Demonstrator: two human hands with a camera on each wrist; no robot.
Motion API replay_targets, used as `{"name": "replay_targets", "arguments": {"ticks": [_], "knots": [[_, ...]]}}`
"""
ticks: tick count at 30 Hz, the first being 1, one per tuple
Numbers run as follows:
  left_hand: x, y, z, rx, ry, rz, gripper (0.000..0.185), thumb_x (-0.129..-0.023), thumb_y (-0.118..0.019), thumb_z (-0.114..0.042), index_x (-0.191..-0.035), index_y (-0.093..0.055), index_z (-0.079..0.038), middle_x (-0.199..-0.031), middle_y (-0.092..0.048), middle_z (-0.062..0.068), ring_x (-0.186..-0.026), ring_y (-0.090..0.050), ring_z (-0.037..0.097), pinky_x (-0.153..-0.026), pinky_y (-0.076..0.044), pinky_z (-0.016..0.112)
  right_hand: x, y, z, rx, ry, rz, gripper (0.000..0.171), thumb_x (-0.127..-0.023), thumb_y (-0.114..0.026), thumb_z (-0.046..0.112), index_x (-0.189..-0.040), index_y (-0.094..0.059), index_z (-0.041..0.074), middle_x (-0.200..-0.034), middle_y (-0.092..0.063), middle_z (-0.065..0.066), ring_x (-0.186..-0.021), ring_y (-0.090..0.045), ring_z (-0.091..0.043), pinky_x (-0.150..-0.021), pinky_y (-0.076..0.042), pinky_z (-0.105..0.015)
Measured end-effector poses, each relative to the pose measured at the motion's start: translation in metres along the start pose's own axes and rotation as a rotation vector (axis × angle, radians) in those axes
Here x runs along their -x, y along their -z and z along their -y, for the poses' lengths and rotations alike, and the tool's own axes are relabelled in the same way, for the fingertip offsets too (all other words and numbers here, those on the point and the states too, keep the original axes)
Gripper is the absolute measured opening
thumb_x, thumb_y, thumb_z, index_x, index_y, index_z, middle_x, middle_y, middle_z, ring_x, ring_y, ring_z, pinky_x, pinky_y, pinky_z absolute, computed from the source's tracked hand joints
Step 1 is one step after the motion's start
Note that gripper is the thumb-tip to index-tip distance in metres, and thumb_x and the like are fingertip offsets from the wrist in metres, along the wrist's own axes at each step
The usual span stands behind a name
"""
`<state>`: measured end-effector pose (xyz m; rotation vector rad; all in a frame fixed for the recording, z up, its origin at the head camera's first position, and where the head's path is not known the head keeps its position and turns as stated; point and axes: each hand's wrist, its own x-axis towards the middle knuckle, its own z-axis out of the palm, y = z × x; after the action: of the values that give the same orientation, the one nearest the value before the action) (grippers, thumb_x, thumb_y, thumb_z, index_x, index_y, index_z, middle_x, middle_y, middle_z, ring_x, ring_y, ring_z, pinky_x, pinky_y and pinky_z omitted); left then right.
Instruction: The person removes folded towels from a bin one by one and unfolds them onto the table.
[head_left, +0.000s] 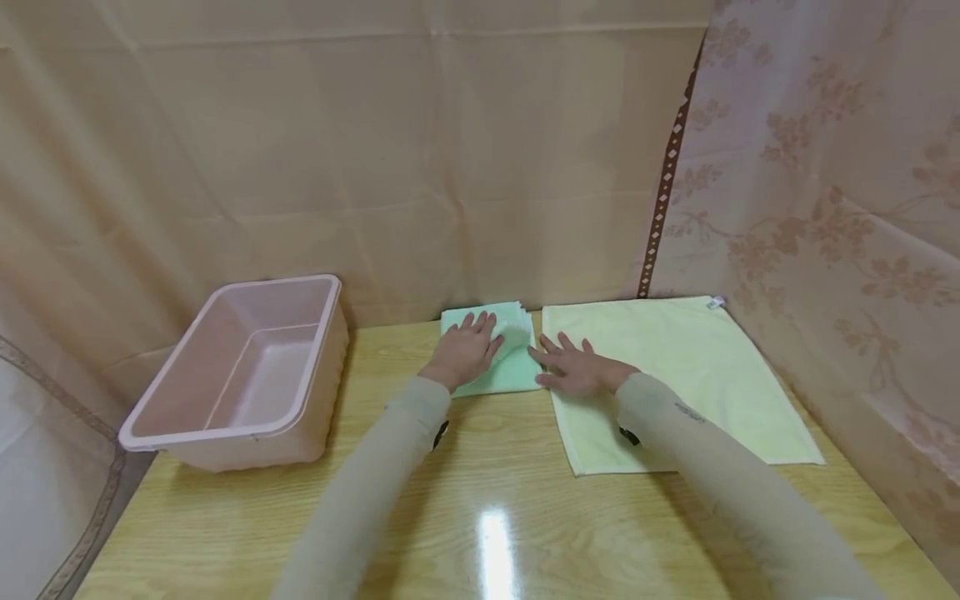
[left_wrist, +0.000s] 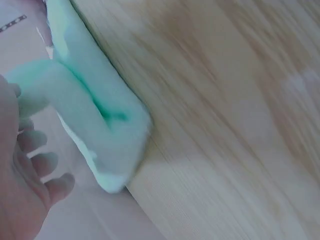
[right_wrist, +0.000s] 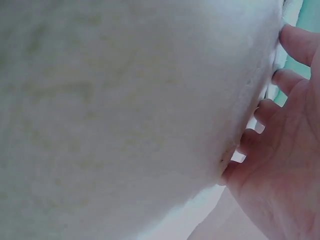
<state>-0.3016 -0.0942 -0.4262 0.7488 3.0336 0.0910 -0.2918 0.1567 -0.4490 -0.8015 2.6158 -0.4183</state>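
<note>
A folded mint-green towel [head_left: 498, 377] lies against the curtain at the back of the table. My left hand [head_left: 463, 350] is over it and pinches a raised fold by the thumb; in the left wrist view a bent strip of the towel [left_wrist: 75, 95] runs up to the hand [left_wrist: 25, 170]. To its right, a pale yellow towel [head_left: 690, 383] is spread out flat. My right hand [head_left: 581, 369] rests on that towel's left edge, fingers spread and fingertips close to the mint-green one. In the right wrist view, the right hand's fingertips [right_wrist: 245, 142] line the yellow towel's edge.
At the left of the wooden table [head_left: 450, 517] stands a pink plastic basin [head_left: 315, 400] with nothing in it. A beige curtain [head_left: 375, 167] hangs along the back, and a flowered curtain [head_left: 840, 208] along the right side.
</note>
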Motion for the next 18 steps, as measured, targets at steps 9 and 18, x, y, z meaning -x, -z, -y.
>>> {"name": "replay_targets", "arguments": {"ticks": [9,18], "knots": [[0.021,-0.006,0.04,-0.188,0.097,-0.021,0.057,-0.111,-0.035,-0.037,-0.154,-0.036,0.0,-0.157,-0.04,0.018,-0.147,-0.031,0.039,-0.114,-0.03,0.057,0.002,0.003,0.004,-0.001,-0.042,0.021,0.068,-0.108,-0.038,0.051,-0.164,-0.016,0.019,-0.169,0.003,-0.014,-0.151,0.012,-0.044,-0.113,0.011,-0.069],[0.051,-0.008,0.06,-0.23,0.168,-0.019,0.052,-0.109,-0.044,-0.03,-0.146,-0.045,0.007,-0.148,-0.049,0.025,-0.139,-0.042,0.045,-0.109,-0.036,0.06,-0.001,0.003,0.009,0.01,-0.056,0.053,0.069,-0.108,-0.036,0.052,-0.164,-0.013,0.018,-0.169,0.004,-0.015,-0.151,0.011,-0.044,-0.114,0.008,-0.069]]}}
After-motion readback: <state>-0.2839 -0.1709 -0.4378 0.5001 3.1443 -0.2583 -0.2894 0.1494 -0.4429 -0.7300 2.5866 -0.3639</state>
